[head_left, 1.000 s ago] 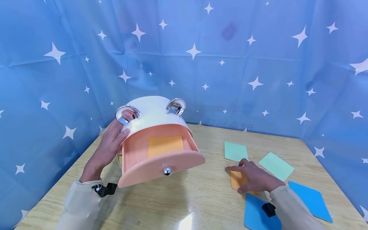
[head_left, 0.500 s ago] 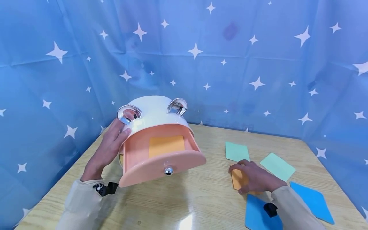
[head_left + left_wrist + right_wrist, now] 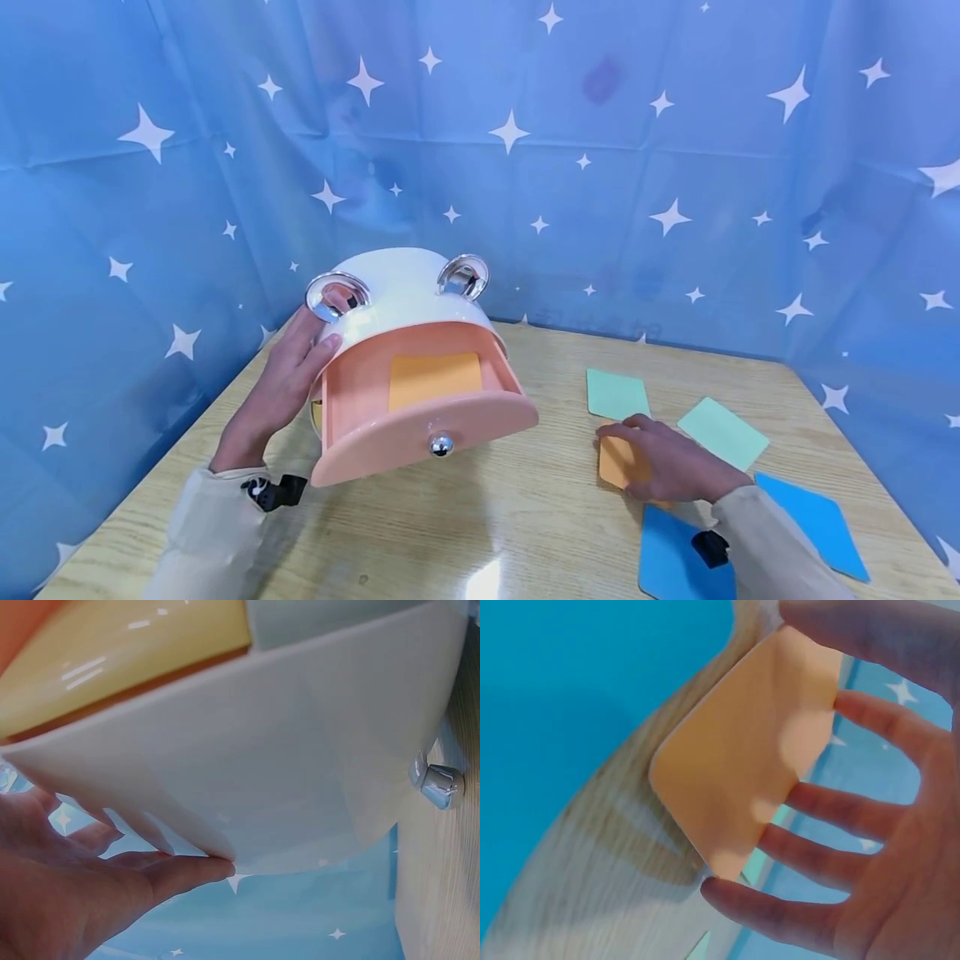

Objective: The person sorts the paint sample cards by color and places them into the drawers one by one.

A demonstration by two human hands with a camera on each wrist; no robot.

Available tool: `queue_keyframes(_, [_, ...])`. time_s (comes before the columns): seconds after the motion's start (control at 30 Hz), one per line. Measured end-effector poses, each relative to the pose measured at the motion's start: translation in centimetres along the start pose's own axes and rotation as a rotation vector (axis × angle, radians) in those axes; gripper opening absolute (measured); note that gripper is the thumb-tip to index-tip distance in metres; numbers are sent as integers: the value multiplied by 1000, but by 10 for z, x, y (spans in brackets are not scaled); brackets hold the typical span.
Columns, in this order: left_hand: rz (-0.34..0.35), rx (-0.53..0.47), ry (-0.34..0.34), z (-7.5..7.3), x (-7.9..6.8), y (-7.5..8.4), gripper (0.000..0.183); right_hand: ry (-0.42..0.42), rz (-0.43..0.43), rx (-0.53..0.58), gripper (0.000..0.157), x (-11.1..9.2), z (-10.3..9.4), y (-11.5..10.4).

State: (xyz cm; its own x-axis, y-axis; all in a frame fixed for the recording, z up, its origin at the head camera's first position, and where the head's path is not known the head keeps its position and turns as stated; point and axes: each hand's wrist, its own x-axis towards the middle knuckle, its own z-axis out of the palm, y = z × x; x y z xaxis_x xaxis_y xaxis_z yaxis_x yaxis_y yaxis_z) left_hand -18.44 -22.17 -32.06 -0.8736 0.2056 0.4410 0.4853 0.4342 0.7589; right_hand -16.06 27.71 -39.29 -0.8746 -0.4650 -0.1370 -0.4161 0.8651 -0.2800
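A white storage box (image 3: 397,287) with two chrome rings on top stands at left in the head view. Its pink drawer (image 3: 360,454), with a round chrome knob, is pulled out, and an orange card (image 3: 435,379) lies inside. My left hand (image 3: 281,387) rests against the box's left side, thumb near the front edge; in the left wrist view its fingertips touch the white shell (image 3: 262,765). At right, my right hand (image 3: 671,462) grips a second orange card (image 3: 735,750) by its edges, thumb on one end and fingers along the other sides. That card is tilted, with a shadow beneath.
Two mint green cards (image 3: 617,394) lie beyond and beside the right hand. Two blue cards (image 3: 678,558) lie nearer on the wooden table (image 3: 540,500). One chrome foot (image 3: 442,786) shows under the box. A blue star-patterned curtain (image 3: 480,183) surrounds the table.
My right hand has drawn its fingers in on the orange card, which was lying flatter and now tilts up. The left hand, box and drawer stay where they were.
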Motion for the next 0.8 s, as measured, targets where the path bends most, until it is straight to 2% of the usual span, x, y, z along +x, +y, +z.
queue_keyframes(0.2, [2, 9, -1, 0, -1, -1, 56, 24, -43, -6, 74, -1, -3, -2])
queue_keyframes(0.5, [8, 12, -4, 0, 0, -1, 55, 26, -18, -21, 73, -1, -6, -7])
queue_keyframes(0.8, [5, -4, -8, 0, -1, -2, 63, 50, 11, -45, 73, -2, -11, -14])
